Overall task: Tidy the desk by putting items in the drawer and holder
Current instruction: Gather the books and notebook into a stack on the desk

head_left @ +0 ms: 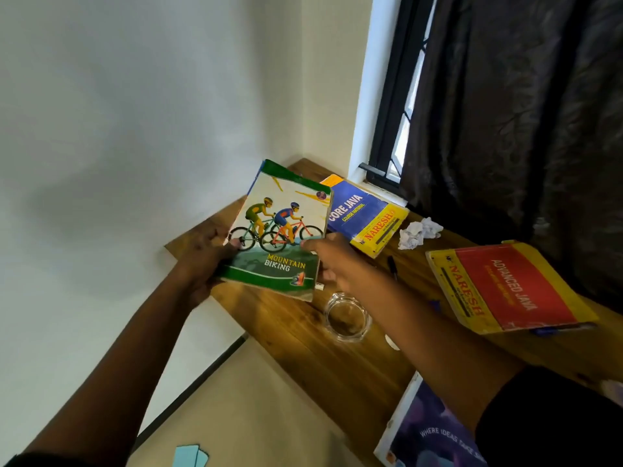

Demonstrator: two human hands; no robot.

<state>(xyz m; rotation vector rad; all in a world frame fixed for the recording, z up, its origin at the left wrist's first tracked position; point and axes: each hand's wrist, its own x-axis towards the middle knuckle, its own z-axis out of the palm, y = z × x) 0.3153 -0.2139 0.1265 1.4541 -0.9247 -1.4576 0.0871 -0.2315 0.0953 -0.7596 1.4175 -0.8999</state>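
Barely begun: Mountain Biking book [281,230] is gripped at its edges by left hand [202,264] and right hand [332,261]; Java books [365,214], crumpled paper [419,232], pen [392,266] are left on tabletop [303,332].

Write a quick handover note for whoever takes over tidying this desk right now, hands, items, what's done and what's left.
Left hand and right hand both grip the Mountain Biking book, held above the desk.
On the desk: Core Java book, Advanced Java book, crumpled paper, pen, glass ashtray, purple book at the near edge.
Drawer and holder are not in view.
Done: nothing visibly stowed. Left: everything.
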